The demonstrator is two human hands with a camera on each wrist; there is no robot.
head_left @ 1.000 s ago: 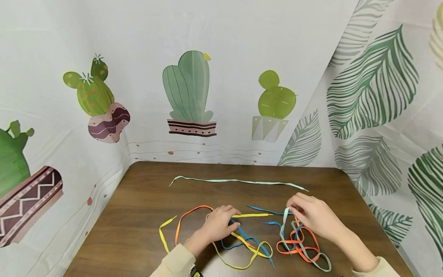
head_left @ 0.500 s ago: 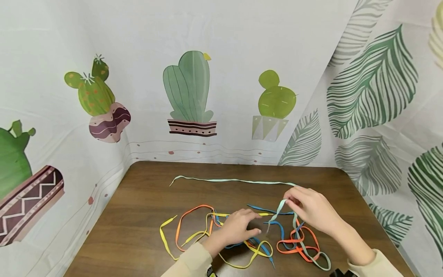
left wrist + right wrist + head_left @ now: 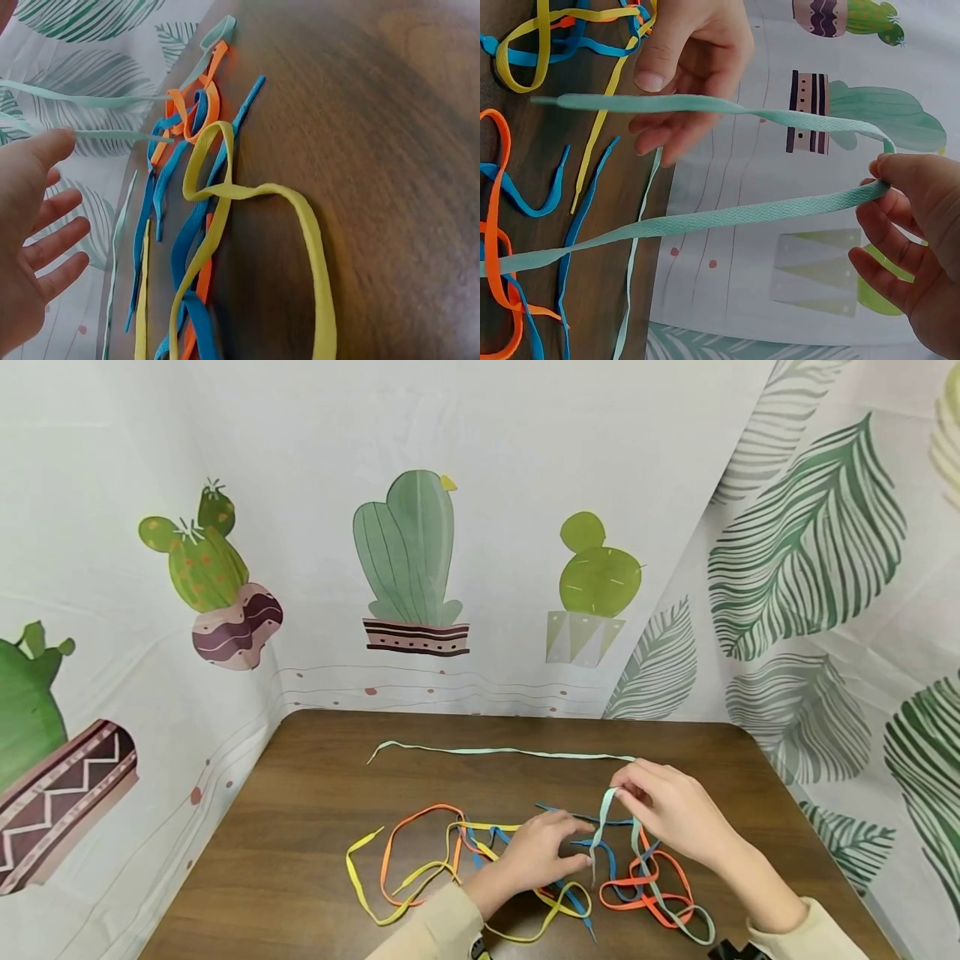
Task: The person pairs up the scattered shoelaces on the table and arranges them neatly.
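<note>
My right hand [image 3: 675, 810] pinches a mint-green flat shoelace [image 3: 780, 214] between thumb and fingertips, raised above the table. From that pinch a short tailed end hangs down, and the longer part runs down into an orange shoelace [image 3: 684, 889] and a blue shoelace [image 3: 611, 862]. My left hand [image 3: 538, 852] is beside the hanging end with its fingers spread. In the left wrist view its thumb lies by the mint lace, and no grip shows. Below the left hand lies a tangle with a yellow shoelace [image 3: 311, 240] and a blue one [image 3: 180, 255].
Another mint shoelace [image 3: 495, 751] lies stretched across the back of the brown table [image 3: 247, 860]. An orange shoelace [image 3: 387, 852] loops at the left among yellow strands. A cloth with printed cacti [image 3: 412, 560] hangs behind the table.
My right hand has lifted the mint lace and moved slightly back and left. My left hand has left the yellow and blue tangle and moved right, toward the lace's hanging end.
</note>
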